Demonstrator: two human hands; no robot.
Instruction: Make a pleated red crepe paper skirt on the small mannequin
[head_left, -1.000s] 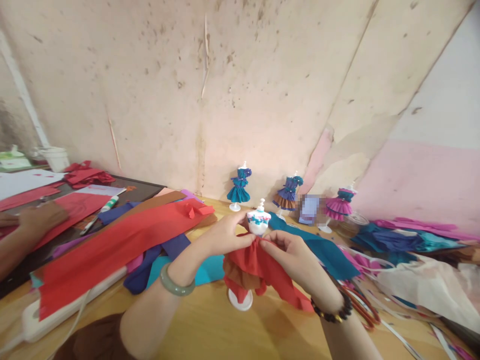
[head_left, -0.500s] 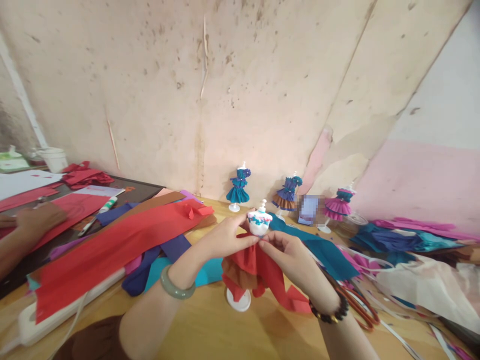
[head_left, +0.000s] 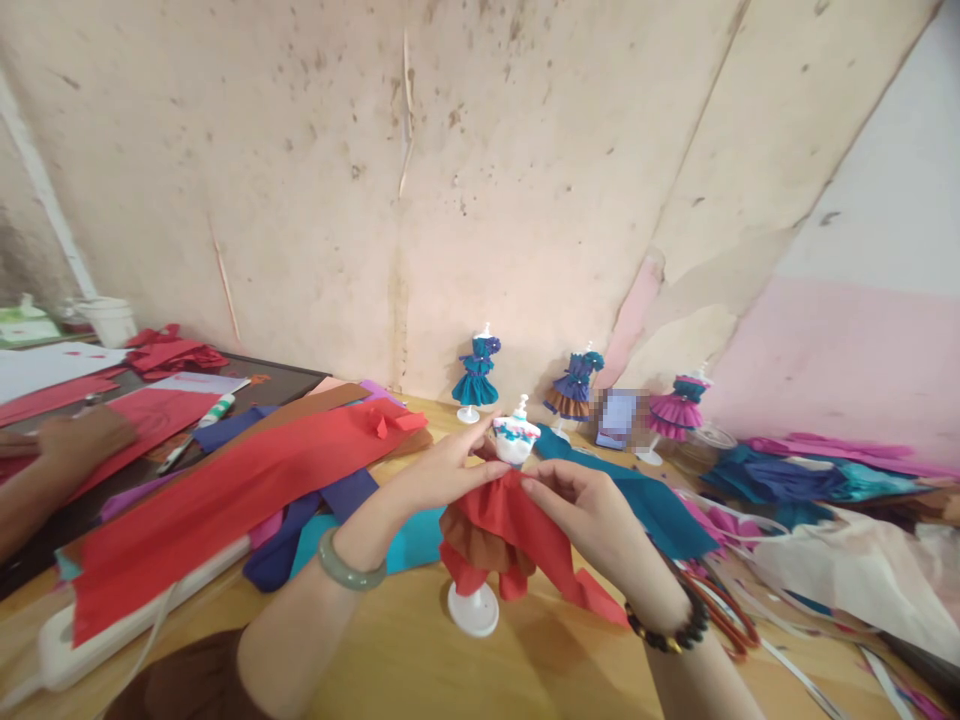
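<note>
A small white dress-form mannequin (head_left: 515, 442) stands in front of me, slightly tilted, its round base (head_left: 474, 612) over the wooden table. Blue and pink marks or trim run along its bust. Red fabric (head_left: 517, 520) is gathered at its waist above a brown ruffle (head_left: 480, 545), with a loose red end trailing right. My left hand (head_left: 454, 465) closes round the mannequin at the waist, thumb pressing the top of the red fabric in front. Opposite it, my right hand (head_left: 574, 495) pinches the red fabric's gathered edge at the waist. Some fingers are hidden behind the mannequin.
Three dressed mannequins (head_left: 476, 375) stand by the wall, with a blurred-out phone-like object (head_left: 619, 418) among them. Red fabric strips (head_left: 247, 490) lie over a white power strip (head_left: 142, 600) at left. Orange-handled scissors (head_left: 727, 620) lie right. Another person's hand (head_left: 86, 440) works far left.
The mannequin has shifted slightly left and its base has come a little towards me. More of the brown ruffle shows. My right hand has turned slightly, still pinching the red fabric.
</note>
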